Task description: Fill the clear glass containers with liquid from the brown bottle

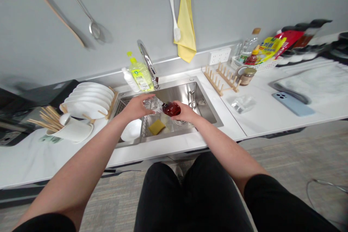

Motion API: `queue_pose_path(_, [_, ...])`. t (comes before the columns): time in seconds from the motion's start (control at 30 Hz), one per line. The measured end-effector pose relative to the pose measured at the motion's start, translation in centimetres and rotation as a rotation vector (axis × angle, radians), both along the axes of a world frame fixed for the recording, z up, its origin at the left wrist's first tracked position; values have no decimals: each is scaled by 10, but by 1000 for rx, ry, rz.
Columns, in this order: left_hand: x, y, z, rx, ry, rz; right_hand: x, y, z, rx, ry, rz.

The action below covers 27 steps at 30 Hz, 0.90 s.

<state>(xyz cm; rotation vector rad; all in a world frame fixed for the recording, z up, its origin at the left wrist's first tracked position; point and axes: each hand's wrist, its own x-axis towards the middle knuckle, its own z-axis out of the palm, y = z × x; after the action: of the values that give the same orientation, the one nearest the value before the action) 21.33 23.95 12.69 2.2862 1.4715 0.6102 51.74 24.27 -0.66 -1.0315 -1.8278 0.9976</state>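
Note:
Over the sink (174, 137), my left hand (138, 108) is closed around a clear, see-through item (154, 105) that looks like a small cup or container; its exact kind is hard to make out. My right hand (185, 111) grips a bottle of dark red liquid (171, 108), tilted on its side with its dark neck toward the clear item. The two are close together, and I cannot tell whether they touch. Below them in the sink lies a yellow sponge (157, 127). A white bowl (132, 130) sits at the sink's left side.
Behind the sink stand a faucet (146, 59), a yellow-green soap bottle (141, 74) and a white bottle (131, 80). Racked plates (81, 107) and a chopstick holder (72, 130) are left. A wooden rack (223, 79), jar (248, 76), plastic packet (244, 104) and phone (293, 103) are right.

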Motion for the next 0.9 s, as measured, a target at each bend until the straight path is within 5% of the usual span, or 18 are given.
queue_pose_path(0.9, [0,2,-2,38,44,-8,2,2,0,0,-35,10])
